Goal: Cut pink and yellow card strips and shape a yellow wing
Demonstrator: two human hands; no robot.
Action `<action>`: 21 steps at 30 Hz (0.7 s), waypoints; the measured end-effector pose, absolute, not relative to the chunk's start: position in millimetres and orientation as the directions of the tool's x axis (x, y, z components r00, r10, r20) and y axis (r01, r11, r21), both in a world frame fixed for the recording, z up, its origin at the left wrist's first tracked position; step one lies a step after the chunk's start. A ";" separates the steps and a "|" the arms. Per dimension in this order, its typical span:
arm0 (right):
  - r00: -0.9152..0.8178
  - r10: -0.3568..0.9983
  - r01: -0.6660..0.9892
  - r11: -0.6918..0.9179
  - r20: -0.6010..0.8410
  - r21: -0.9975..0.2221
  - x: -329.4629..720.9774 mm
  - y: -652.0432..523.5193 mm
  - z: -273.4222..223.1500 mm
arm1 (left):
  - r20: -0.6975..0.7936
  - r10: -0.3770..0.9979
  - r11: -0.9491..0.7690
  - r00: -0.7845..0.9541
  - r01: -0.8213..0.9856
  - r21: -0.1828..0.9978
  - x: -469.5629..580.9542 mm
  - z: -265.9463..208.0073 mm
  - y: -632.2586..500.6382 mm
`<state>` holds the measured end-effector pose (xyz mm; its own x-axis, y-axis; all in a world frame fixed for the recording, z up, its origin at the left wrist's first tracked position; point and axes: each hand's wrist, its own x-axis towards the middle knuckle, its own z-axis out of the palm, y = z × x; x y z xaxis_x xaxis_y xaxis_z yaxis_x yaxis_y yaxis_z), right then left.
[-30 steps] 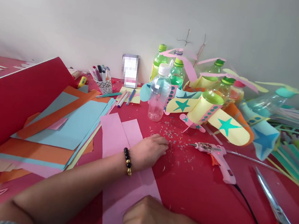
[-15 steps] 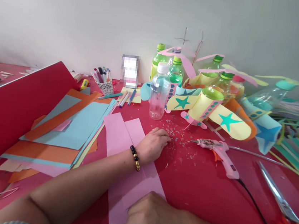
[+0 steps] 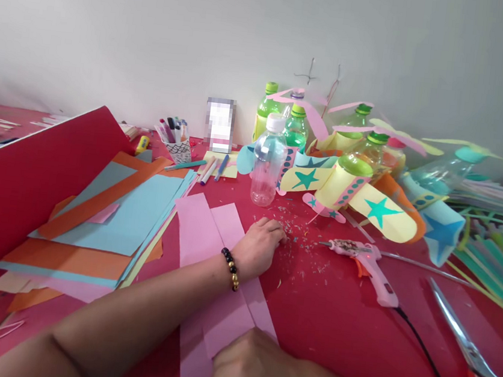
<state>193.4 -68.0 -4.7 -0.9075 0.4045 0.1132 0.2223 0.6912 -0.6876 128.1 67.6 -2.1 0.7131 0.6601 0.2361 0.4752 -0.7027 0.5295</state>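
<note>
Pink paper [image 3: 201,231] lies on the red tabletop in overlapping long pieces, running from the middle toward me. My left hand [image 3: 259,247], with a beaded bracelet at the wrist, rests palm down across the paper's right side. Its slightly bent fingers reach past the paper's edge to the table. Near the bottom, my right hand [image 3: 249,370] is closed at the lower part of the pink paper, knuckles up; its fingertips are hidden beneath. A clear plastic bottle [image 3: 266,172] with a white cap stands just beyond my left hand.
Right of my hands lie a pink glue gun [image 3: 373,269] with a black cord and scissors [image 3: 462,333]. Bottle-and-paper airplanes [image 3: 338,186] stand behind. Coloured sheets [image 3: 140,212] and a red board [image 3: 42,189] are left, with a pen cup [image 3: 177,151] and phone [image 3: 220,125] behind.
My right hand has moved slightly down at the lower paper, and more of the overlapping piece's edge shows. My left hand stays in nearly the same place. The view has shifted a little.
</note>
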 end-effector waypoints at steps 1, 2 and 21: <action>-0.909 0.402 0.222 0.692 0.111 -0.687 193.5 -68.2 -4.7 | 0.237 0.658 -0.702 0.715 0.469 0.536 127.7 -2.5 67.5; -0.911 0.399 0.223 0.690 0.105 -0.689 193.7 -68.4 -4.1 | 0.235 0.656 -0.701 0.717 0.464 0.542 127.1 -2.7 67.4; -0.916 0.399 0.261 0.683 0.049 -0.683 195.3 -66.6 8.9 | 0.207 0.669 -0.669 0.714 0.456 0.587 126.8 1.6 64.3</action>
